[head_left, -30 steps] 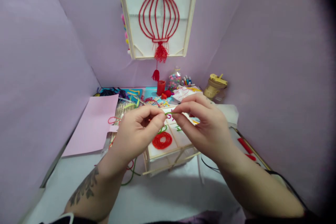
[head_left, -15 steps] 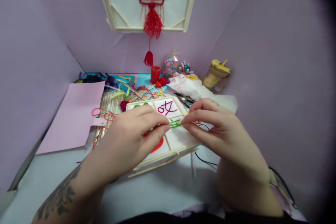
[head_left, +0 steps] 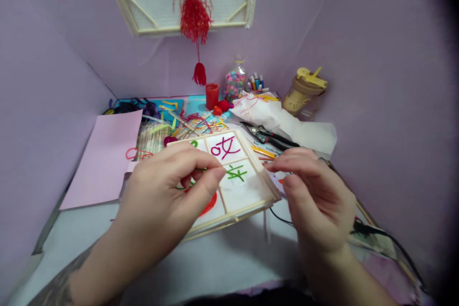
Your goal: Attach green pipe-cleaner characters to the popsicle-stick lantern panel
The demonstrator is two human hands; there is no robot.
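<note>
My left hand is over the left part of a wooden-framed white panel, thumb and forefinger pinched together. Green yarn shows in bits behind its fingers; the pinched end is too small to see clearly. At the panel's right edge, my right hand holds nothing, thumb and fingers apart. Thin sticks divide the panel into sections. One bears a purple yarn character, another a green yarn character. A red yarn shape is partly hidden beneath my left hand.
Black-handled pruning shears and crumpled white paper lie beyond my right hand. Farther back are a red cup, a jar of pompoms and a lidded cup. Pink card lies left. A lantern picture hangs above.
My hands have moved apart; the right has let go of the green strand and drawn back right with its fingers opening. The green character now shows fully between them.
</note>
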